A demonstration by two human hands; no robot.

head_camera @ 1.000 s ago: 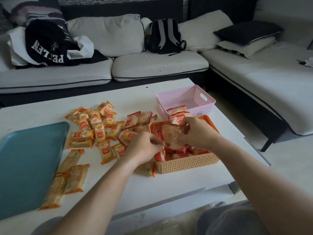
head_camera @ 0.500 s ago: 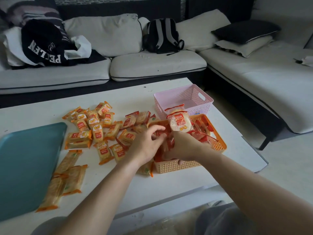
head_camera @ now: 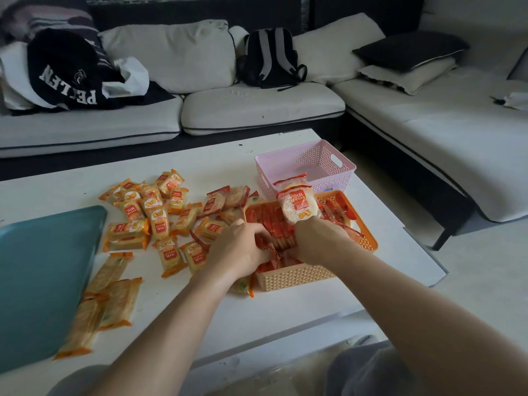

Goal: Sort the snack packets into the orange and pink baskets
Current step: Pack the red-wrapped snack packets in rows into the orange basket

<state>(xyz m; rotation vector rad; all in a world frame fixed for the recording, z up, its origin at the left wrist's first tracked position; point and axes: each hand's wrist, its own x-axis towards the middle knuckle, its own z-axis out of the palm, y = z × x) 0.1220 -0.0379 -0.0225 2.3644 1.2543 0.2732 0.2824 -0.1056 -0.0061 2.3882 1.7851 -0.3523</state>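
- Your right hand pinches a round, glossy cracker packet upright over the orange basket, long axis vertical, print upside down.
- Your left hand curls its fingers round flat red packets inside that lattice-walled plastic basket.

L hand, R hand: fingers curled

Orange basket, packets inside, pink basket behind
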